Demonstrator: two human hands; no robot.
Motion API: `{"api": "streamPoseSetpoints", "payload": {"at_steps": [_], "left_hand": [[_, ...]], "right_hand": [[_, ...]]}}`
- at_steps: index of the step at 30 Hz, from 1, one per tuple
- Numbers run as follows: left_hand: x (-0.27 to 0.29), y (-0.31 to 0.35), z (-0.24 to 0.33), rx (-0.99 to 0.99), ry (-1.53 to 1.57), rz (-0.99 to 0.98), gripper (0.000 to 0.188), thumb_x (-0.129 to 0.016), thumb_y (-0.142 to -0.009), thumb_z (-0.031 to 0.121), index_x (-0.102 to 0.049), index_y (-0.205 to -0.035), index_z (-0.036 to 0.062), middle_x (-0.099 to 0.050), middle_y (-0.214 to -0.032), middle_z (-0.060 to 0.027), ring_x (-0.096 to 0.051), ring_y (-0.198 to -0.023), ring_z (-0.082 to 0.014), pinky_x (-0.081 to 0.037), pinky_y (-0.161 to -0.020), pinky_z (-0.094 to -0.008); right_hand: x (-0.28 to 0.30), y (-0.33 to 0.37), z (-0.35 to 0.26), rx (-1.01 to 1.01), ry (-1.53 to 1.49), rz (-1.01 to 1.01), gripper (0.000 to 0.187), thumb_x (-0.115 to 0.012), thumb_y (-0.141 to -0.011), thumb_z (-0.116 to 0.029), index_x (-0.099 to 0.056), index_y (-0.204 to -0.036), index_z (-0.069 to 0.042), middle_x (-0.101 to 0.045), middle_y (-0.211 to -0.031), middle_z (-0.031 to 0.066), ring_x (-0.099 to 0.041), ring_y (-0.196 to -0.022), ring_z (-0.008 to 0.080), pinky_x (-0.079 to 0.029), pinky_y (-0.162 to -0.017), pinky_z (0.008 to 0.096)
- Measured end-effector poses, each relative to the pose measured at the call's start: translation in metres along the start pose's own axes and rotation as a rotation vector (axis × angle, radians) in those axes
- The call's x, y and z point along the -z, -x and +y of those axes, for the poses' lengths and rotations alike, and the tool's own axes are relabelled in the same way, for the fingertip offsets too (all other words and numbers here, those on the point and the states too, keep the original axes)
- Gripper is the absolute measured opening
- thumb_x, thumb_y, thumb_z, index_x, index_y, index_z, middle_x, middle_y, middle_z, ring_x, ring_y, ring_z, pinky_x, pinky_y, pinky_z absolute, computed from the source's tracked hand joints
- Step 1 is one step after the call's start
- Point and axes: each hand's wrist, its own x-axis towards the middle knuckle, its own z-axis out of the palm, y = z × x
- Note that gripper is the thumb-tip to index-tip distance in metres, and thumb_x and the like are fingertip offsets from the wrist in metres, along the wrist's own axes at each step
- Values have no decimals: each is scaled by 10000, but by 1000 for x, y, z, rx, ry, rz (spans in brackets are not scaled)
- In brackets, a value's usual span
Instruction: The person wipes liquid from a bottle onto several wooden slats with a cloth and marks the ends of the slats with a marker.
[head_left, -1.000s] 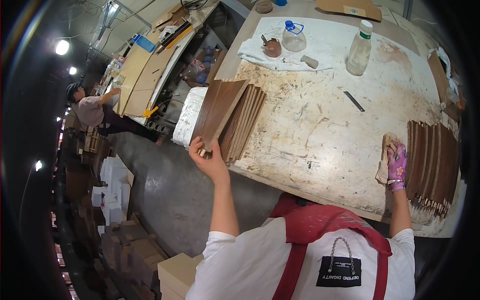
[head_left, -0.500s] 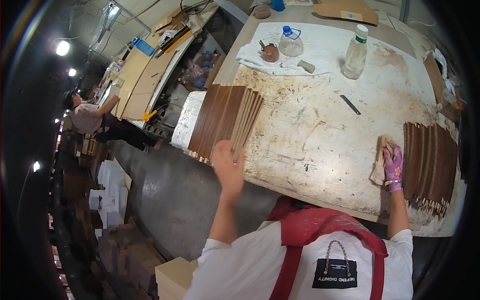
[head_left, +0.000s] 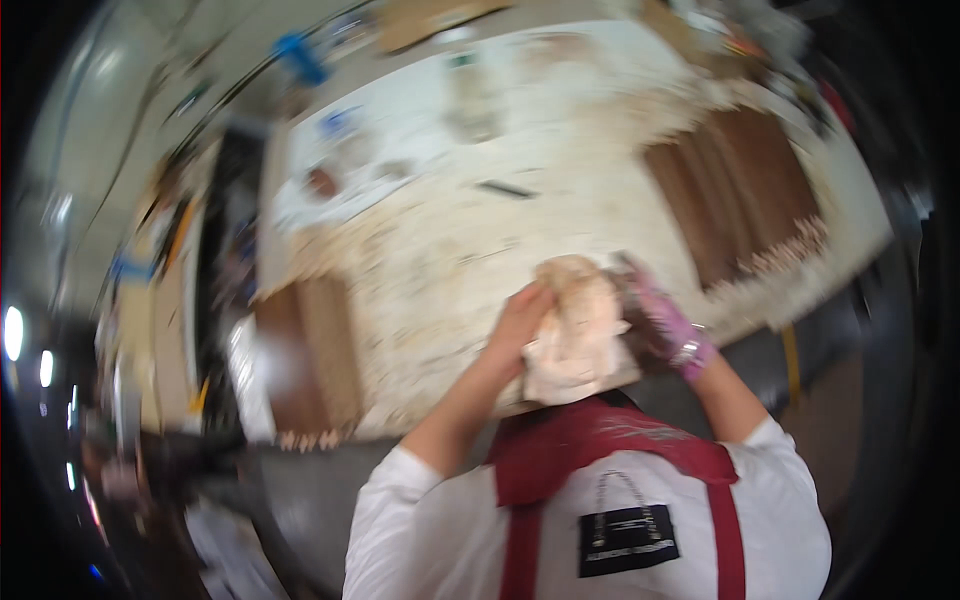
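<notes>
A crumpled beige cloth point(head_left: 572, 335) is between my hands, over the table's near edge. My bare left hand point(head_left: 523, 322) grips its left side, fingers bent against the fabric. My right hand point(head_left: 655, 318), in a pink-purple glove that looks dark toward the palm and fingertips, is close against the cloth's right side. Motion smears its fingers, so their hold is unclear. Brown slats, apparently wood, form a fanned stack point(head_left: 740, 195) beyond my right hand. Another brown stack point(head_left: 308, 355) lies at the table's left edge, left of my left hand.
A dark flat strip point(head_left: 506, 189) lies mid-table point(head_left: 450, 240). Farther back are a clear bottle with a green band point(head_left: 472, 100), a blue-capped jug point(head_left: 345, 140) and a reddish-brown jar point(head_left: 322, 183) on a white cloth point(head_left: 300, 208). Cardboard point(head_left: 435, 20) lies at the far edge.
My view has turned right. My right hand and the cloth have come away from the right stack to in front of my body. My left hand has left the left stack and taken hold of the cloth.
</notes>
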Motion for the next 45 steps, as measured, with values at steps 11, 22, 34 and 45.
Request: {"api": "streamPoseSetpoints", "payload": {"at_steps": [11, 22, 34, 45], "left_hand": [[27, -19, 78, -563, -1337, 259, 291, -631, -898, 217, -631, -1126, 37, -613, -1144, -130, -615, -965, -294, -501, -819, -377], [161, 188, 116, 46, -1883, 1242, 843, -642, -813, 553, -309, -1490, 177, -256, -1529, -197, -236, -1378, -456, -243, -1056, -625], [175, 187, 93, 37, -1709, 1201, 719, -639, -841, 451, -373, -1464, 211, -252, -1532, -211, -247, -1376, -467, -204, -1072, -647], [135, 161, 116, -146, -1736, 1018, 606, -639, -873, 404, -501, -1335, 37, -375, -1469, -193, -298, -1367, -408, -251, -1079, -581]], "right_hand": [[147, 63, 25, 478, 178, -33, 367, -560, -930, -157, -528, -1265, -10, -594, -1226, 138, -582, -1116, 216, -473, -969, 367], [-85, -60, -72, 554, 588, -392, 537, -586, -901, -294, -470, -1360, -41, -550, -1296, 83, -530, -1148, 186, -406, -990, 322], [-353, -207, 52, 695, 1527, -644, 202, -523, -925, -239, -648, -1062, -159, -610, -1000, 149, -644, -907, 249, -528, -730, 374], [-140, -171, -6, -6, -137, -527, 450, -555, -916, -48, -453, -1353, -18, -603, -1242, 132, -620, -1099, 243, -497, -991, 392]]}}
